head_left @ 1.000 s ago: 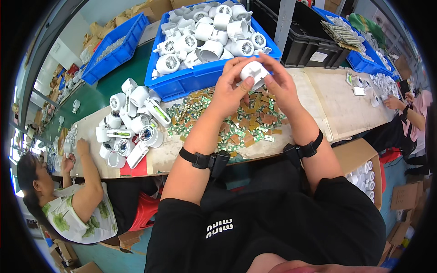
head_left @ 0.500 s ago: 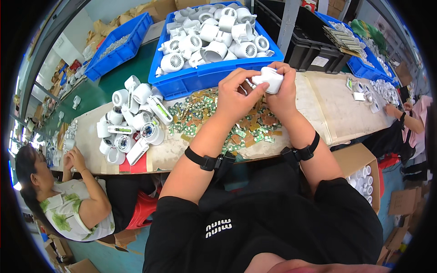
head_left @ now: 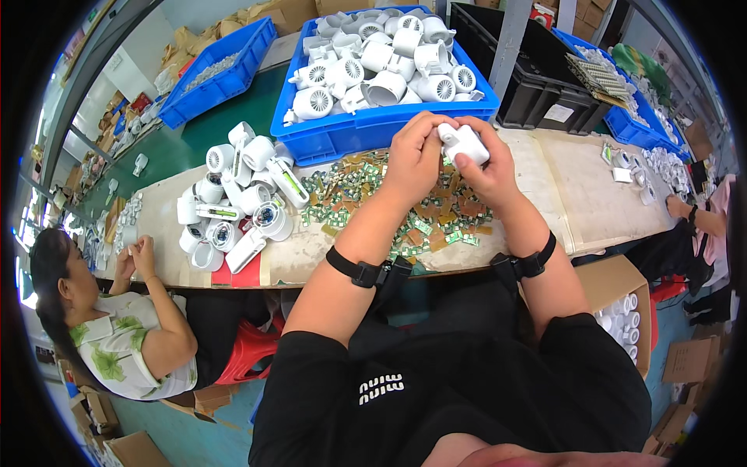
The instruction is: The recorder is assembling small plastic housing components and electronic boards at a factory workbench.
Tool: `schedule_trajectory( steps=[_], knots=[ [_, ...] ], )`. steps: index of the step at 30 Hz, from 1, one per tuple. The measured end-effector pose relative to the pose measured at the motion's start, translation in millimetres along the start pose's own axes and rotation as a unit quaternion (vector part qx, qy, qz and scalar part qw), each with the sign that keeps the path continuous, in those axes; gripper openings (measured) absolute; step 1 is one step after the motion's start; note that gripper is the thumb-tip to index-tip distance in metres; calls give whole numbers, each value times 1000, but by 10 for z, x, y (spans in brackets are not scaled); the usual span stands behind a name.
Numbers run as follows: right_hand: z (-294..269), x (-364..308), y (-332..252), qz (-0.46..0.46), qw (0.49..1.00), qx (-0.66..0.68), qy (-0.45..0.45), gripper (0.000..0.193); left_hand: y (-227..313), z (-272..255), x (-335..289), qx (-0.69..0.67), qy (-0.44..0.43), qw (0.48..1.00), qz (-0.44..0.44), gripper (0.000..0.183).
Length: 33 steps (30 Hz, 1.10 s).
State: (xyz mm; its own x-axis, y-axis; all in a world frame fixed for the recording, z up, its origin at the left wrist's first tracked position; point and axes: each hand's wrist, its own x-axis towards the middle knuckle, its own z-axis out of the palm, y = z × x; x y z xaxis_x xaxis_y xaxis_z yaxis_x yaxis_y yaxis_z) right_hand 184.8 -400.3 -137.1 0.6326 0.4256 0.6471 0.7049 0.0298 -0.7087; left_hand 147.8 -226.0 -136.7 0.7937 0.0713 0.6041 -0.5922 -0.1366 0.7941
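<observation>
A white plastic fan housing (head_left: pixel 467 146) with a short neck sits in my right hand (head_left: pixel 498 167), the thumb pressed on its near side and the fingers curled round behind. My left hand (head_left: pixel 414 159) is closed right beside the neck of the housing. Whatever its fingertips pinch is hidden. Both hands are above a spread of small green and brown circuit boards (head_left: pixel 432 222) on the table. Behind them stands a blue bin (head_left: pixel 350 136) piled with white fan housings (head_left: pixel 385 87).
Partly assembled white handheld fans (head_left: pixel 272 222) lie heaped at left. A black crate (head_left: pixel 545 109) and a metal post (head_left: pixel 510 47) stand behind, right. An open cardboard box (head_left: pixel 615 272) of white parts is by my right elbow. Co-workers sit at left (head_left: pixel 124 327) and far right (head_left: pixel 704 218).
The housing has been turned in my hands, and its neck now shows on top. My left thumb has come off its face. The whole view has shifted slightly.
</observation>
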Motion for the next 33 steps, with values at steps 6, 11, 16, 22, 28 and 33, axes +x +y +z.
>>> schedule_trajectory(
  steps=[6,11,16,22,28,33],
  knots=[
    [114,75,3,-63,997,-41,18,52,19,-99,-57,20,21,999,44,20],
    [-89,-46,199,23,998,46,25,48,18,101,30,-2,19,999,29,15],
    [-87,-65,278,53,998,19,36,48,2,81,-8,-100,4,994,-37,16],
    [69,-27,163,142,977,159,19,49,-27,-28,16,-75,-2,996,-54,15],
    [-28,-13,311,217,942,254,22,49,-10,19,28,-162,-8,985,-59,24],
    [-38,20,197,270,905,326,35,52,83,-31,-19,-182,-12,978,-104,26]
  ],
)
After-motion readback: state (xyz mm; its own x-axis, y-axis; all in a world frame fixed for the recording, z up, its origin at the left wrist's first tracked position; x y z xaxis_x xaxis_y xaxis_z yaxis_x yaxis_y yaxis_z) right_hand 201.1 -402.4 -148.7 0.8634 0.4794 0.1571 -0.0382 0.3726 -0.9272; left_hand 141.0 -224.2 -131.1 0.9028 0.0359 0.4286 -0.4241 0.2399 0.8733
